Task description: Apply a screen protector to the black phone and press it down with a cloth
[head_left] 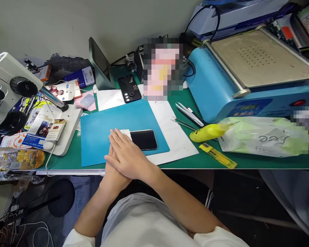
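Note:
My right hand (126,152) lies flat across the back of my left hand (114,176), its fingers stretched out and its thumb a little apart. Most of the left hand's fingers are hidden beneath it. Both rest at the front edge of a blue mat (100,137). Just beyond the right hand, a white tissue or cloth (126,132) shows, partly covered. Beside it a smartphone (145,140) with a dark screen lies on the mat, its left end hidden.
A microscope (23,85) stands on the left, near a drink bottle (18,159). Tweezers (184,123), a yellow squeeze bottle (208,132), a yellow packet (217,155) and a tissue pack (262,137) lie on the right, before a blue machine (208,92). A black phone case (129,89) lies behind the mat.

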Available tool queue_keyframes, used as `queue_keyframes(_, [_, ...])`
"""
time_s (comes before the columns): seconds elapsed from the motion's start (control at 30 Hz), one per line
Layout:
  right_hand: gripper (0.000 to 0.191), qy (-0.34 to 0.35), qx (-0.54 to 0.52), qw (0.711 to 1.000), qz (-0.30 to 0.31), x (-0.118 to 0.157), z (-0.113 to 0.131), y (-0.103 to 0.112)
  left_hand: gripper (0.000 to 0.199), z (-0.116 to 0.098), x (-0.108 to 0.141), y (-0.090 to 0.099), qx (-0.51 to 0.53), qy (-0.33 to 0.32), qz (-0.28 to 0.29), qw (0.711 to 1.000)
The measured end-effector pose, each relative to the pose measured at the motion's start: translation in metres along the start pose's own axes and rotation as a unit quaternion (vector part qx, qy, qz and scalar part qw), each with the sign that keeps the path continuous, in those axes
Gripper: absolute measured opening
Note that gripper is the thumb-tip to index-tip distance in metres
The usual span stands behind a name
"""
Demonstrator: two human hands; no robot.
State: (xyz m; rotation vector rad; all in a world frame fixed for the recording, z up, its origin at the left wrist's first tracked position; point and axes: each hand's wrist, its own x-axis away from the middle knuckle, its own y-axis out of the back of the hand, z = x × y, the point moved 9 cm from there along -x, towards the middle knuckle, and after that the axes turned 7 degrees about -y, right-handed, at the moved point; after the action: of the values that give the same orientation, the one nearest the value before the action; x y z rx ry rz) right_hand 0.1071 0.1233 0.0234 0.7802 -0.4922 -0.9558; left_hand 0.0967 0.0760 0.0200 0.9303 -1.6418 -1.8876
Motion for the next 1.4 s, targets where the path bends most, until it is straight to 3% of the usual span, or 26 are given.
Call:
queue_keyframes(0.2, [0.079,-0.058,0.007,0.998,-0.036,0.037,-0.059,0.032,0.065,-0.049,-0.055,-0.016,0.017,-0.035,0.04,0.998])
queue_keyframes(0.3, [0.079,-0.084,0.013,0.995,-0.053,0.045,-0.077,0.043,0.063,-0.061,-0.073,-0.02,0.03,-0.05,0.047,0.997])
queue_keyframes(0.4, [0.079,-0.093,0.019,0.995,-0.041,0.033,-0.072,0.038,0.063,-0.05,-0.069,-0.02,0.028,-0.054,0.055,0.997])
queue_keyframes(0.6, [0.084,-0.005,0.015,1.0,0.005,-0.008,-0.01,0.005,0.063,0.005,-0.017,-0.012,-0.005,0.01,0.071,0.997])
queue_keyframes(0.73, [0.084,0.021,0.018,1.0,0.01,-0.003,0.005,-0.006,0.061,0.004,0.0,-0.004,0.003,0.026,0.066,0.997])
queue_keyframes(0.93, [0.083,-0.003,0.028,0.999,-0.024,0.034,-0.023,0.011,0.063,-0.034,-0.016,-0.011,0.019,0.022,0.045,0.999])
queue_keyframes(1.13, [0.079,-0.061,0.03,0.996,-0.063,0.057,-0.065,0.032,0.066,-0.064,-0.049,-0.025,0.014,-0.043,0.045,0.998])
queue_keyframes(1.27, [0.078,-0.07,0.026,0.995,-0.065,0.056,-0.074,0.032,0.06,-0.065,-0.062,-0.024,-0.006,-0.074,0.06,0.995])
queue_keyframes(1.4, [0.079,-0.057,0.026,0.997,-0.043,0.037,-0.062,0.021,0.058,-0.043,-0.054,-0.026,-0.004,-0.038,0.098,0.994])
